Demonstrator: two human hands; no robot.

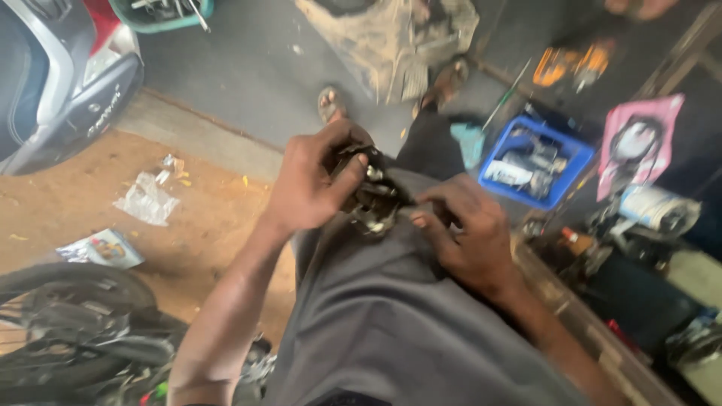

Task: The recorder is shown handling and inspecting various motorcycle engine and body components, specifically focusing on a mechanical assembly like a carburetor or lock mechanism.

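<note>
Head view: the small, dark, greasy metal mechanical part (370,197) rests on the grey-trousered knee (391,301). The left hand (304,184) wraps it from the knee's left; the right hand (470,233) pinches its right end, equally near.

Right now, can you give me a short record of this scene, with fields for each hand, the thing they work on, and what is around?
left hand: wrapped around a dark metal part, grip closed
right hand: fingers pinch the part's lower edge
part: small, greasy, held over the lap, details blurred
lap: grey trousers
floor left: bicycle wheel, crumpled plastic
floor right: blue crate with tools
</note>
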